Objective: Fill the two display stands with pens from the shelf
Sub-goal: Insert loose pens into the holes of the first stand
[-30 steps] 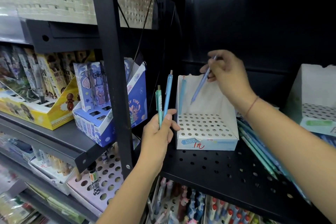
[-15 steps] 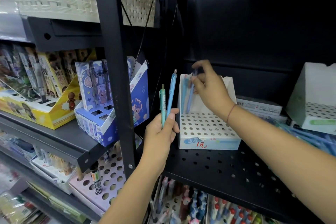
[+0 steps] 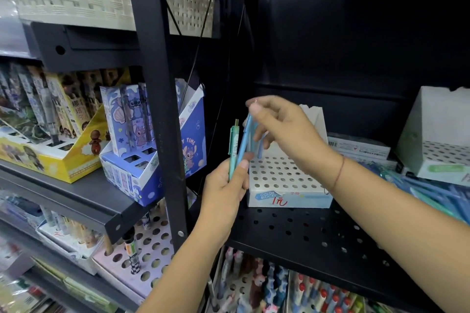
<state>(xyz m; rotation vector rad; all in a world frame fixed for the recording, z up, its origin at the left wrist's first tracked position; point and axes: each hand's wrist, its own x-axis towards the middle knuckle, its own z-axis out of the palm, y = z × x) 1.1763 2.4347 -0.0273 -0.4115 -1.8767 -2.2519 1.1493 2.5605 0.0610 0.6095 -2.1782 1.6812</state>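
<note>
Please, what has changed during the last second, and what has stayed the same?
The right hand lowered its own pen into the back row of the stand, let it go, then moved left and seems to pinch the top of the blue pen in the left hand. The left hand kept gripping that pen and the green pen; the stand stayed.

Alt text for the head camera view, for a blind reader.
A left hand grips a green pen and a blue pen while the right hand pinches the blue pen's top, in front of a white perforated display stand on a black shelf.
</note>
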